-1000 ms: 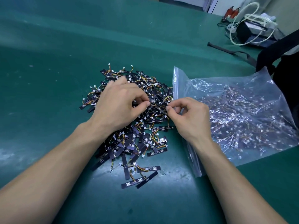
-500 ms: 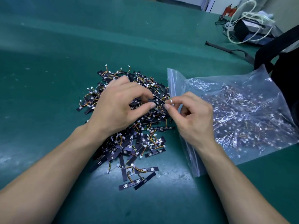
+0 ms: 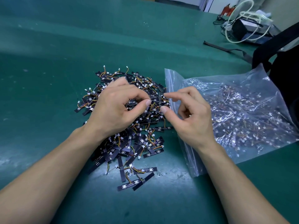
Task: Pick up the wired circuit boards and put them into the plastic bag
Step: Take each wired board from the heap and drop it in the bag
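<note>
A single thin dark board [image 3: 157,101] is pinched edge-on between the thumb and forefinger of the left hand [image 3: 116,110], which is curled over the pile of wired circuit boards [image 3: 134,143]. The pinch is held just above the pile's upper right part, and most of the boards are spread beneath it and toward the wrist, on the green mat [image 3: 48,62]. Directly across from the pinch, the right hand [image 3: 192,120] is held with thumb and forefinger parted and the other fingers curled toward the palm; nothing is seen clamped between them, and whether the free end of the board is touched by the thumb cannot be told. Just beyond that end the zip edge of the plastic bag [image 3: 242,110] is found, lying flat under the right hand and wrist, with many boards already visible through its film. Farther out on that side a black bag [image 3: 288,70] and a coiled white cable [image 3: 242,18] are seen.
</note>
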Tool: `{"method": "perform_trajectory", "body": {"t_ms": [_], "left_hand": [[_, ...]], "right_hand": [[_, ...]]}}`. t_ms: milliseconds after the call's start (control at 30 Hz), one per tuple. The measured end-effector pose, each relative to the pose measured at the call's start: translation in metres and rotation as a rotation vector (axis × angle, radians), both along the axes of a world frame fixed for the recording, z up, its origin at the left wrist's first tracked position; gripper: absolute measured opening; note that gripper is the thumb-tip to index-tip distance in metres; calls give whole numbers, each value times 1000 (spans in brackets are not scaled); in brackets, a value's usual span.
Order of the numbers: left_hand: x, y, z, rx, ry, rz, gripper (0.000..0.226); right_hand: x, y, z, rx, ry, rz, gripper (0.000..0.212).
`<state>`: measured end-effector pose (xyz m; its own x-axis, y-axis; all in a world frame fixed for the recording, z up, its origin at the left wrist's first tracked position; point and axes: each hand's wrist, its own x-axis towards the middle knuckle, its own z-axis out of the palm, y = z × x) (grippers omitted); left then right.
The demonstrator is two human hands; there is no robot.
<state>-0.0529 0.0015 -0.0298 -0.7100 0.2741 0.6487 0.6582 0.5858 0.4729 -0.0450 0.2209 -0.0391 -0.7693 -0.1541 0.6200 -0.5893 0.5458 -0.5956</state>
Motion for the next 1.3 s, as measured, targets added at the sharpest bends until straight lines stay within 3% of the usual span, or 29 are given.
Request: {"method": "perform_trajectory", "body": {"t_ms": [233, 367, 567, 700, 833, 1300], "left_hand": [[1, 0, 0, -17, 1, -43, 9], [1, -1, 0, -49, -21, -71, 19], [0, 0, -1, -89, 14, -74, 13], [0, -1, -1, -63, 31, -47, 11], [1, 0, -1, -67, 18, -60, 12], [4, -2, 0, -82, 16, -45, 13]], "right_hand": [[-2, -1, -3, 9, -34, 82, 2], [-3, 2, -5, 43, 13, 76, 2], [0, -1, -5, 67, -7, 98, 3], [2, -1, -4, 32, -49, 106, 17], [0, -3, -4, 49, -29, 107, 6], [4, -5, -1, 52, -65, 119, 10]]}}
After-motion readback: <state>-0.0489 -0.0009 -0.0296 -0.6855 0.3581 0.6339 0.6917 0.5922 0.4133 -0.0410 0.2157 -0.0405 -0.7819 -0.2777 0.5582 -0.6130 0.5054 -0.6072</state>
